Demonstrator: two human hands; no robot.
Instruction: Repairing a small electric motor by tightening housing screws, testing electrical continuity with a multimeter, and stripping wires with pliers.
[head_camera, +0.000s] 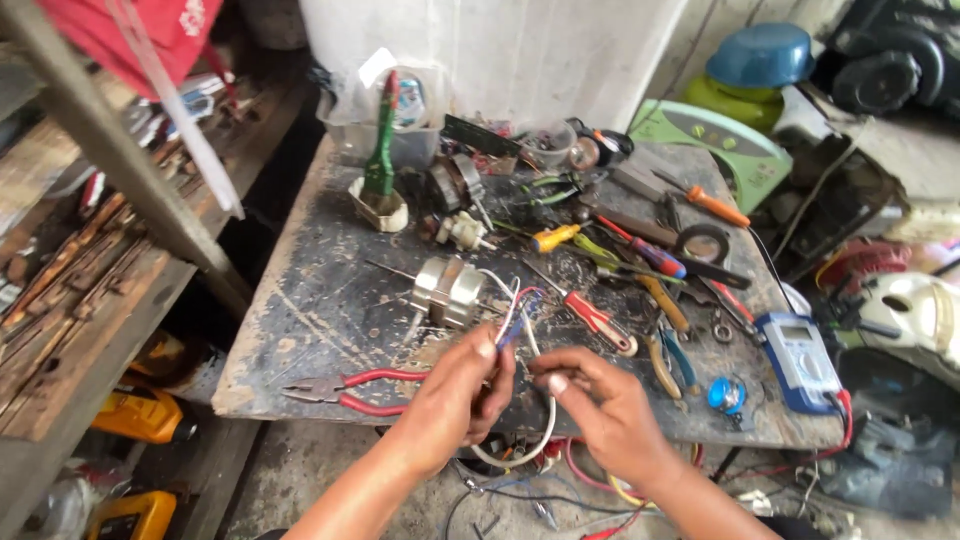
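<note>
- the left hand (462, 392) sits low in the centre of the frame, fingers pinched together on a bundle of thin wires (518, 318) (white, red and blue) that rises from its fingertips.
- the right hand (598, 402) is just to the right of it, thumb and forefinger closed on a white wire (545, 425) that loops down below both hands.
- the thin wires run up to a small silver motor (446, 291) lying on the scuffed dark tabletop (320, 300), just above the hands.
- red-handled pliers (345, 390) lie at the tabletop's lower left edge, near the left hand.
- a red-handled screwdriver (592, 315) lies just right of the wires, among other scattered tools.
- a blue multimeter (800, 360) rests at the right edge of the tabletop.
- a green-handled brush (380, 150) stands in a white holder at the upper centre.
</note>
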